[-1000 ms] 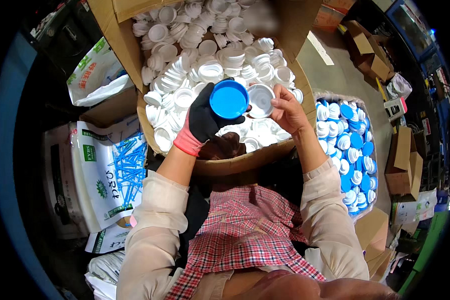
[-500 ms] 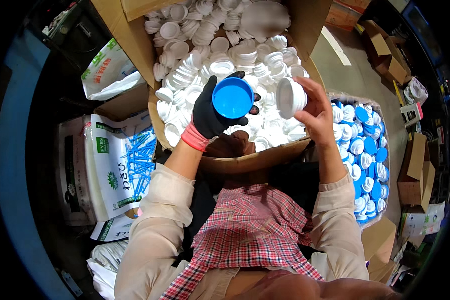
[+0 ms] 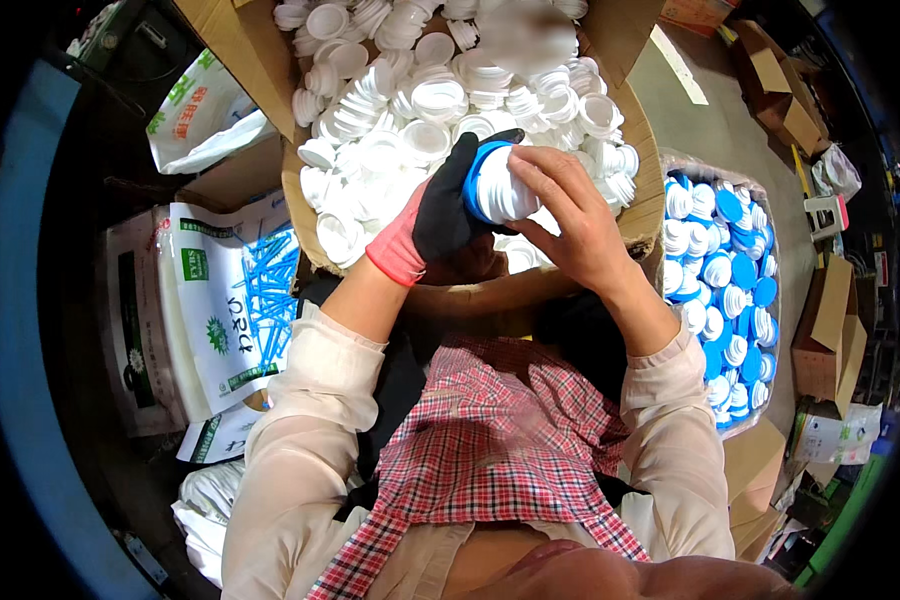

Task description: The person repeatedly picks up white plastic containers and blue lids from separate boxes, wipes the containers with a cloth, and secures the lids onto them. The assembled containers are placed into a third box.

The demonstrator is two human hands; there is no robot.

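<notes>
My left hand [image 3: 445,215], in a black-palmed glove with a pink cuff, is closed round a round blue lid [image 3: 477,182] turned on its side. Bare, my right hand [image 3: 575,215] grips a white ridged plastic cap [image 3: 505,187] and presses it against the open side of the blue lid. Lid and cap touch; how far one sits inside the other I cannot tell. Both hands are above the near edge of a cardboard box [image 3: 510,297] heaped with white ridged caps [image 3: 380,155].
On the right stands a container of joined blue-and-white caps [image 3: 735,285]. To the left, blue plastic strips [image 3: 270,290] lie on a printed white bag [image 3: 205,310]. Open cardboard cartons [image 3: 825,330] are along the far right.
The white cap in my right hand has moved left onto the blue lid. My left hand has turned the lid from facing up to facing right.
</notes>
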